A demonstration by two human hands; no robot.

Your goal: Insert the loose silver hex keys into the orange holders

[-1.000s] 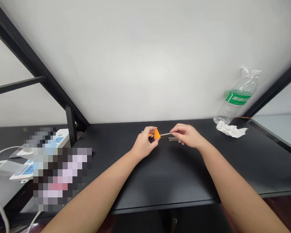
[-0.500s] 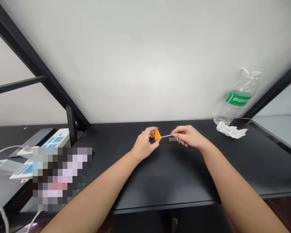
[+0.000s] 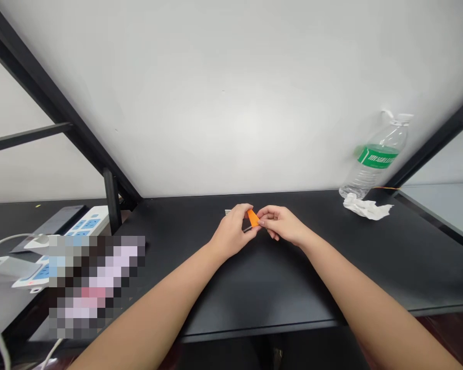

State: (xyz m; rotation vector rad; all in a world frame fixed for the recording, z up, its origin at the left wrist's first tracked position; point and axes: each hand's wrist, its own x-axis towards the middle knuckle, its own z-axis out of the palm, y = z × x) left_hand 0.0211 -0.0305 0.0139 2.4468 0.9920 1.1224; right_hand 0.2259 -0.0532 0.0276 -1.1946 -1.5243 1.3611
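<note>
My left hand (image 3: 233, 230) holds a small orange block (image 3: 253, 218) with slanted sides between thumb and fingers, just above the black table. My right hand (image 3: 281, 223) is closed in a pinch, its fingertips against the block's right side. A thin pale stick (image 3: 247, 229) shows left of the block, inside the left hand's grip. The end at the right fingertips is hidden by the fingers. Beyond the left hand, the ends of several thin pale strips (image 3: 227, 211) show; the hand covers the rest.
The black tabletop (image 3: 262, 288) meets a white wall (image 3: 224, 103). Back right are a clear plastic bottle (image 3: 378, 156) with a green label and a crumpled tissue (image 3: 367, 208). On the left are a power strip (image 3: 87, 226) with plugged-in cables, a pixelated patch and a black metal frame (image 3: 111, 198).
My right hand has moved left along the stick, up to the orange block. The length of stick between block and fingers no longer shows. The left hand has shifted slightly, still holding the block.
</note>
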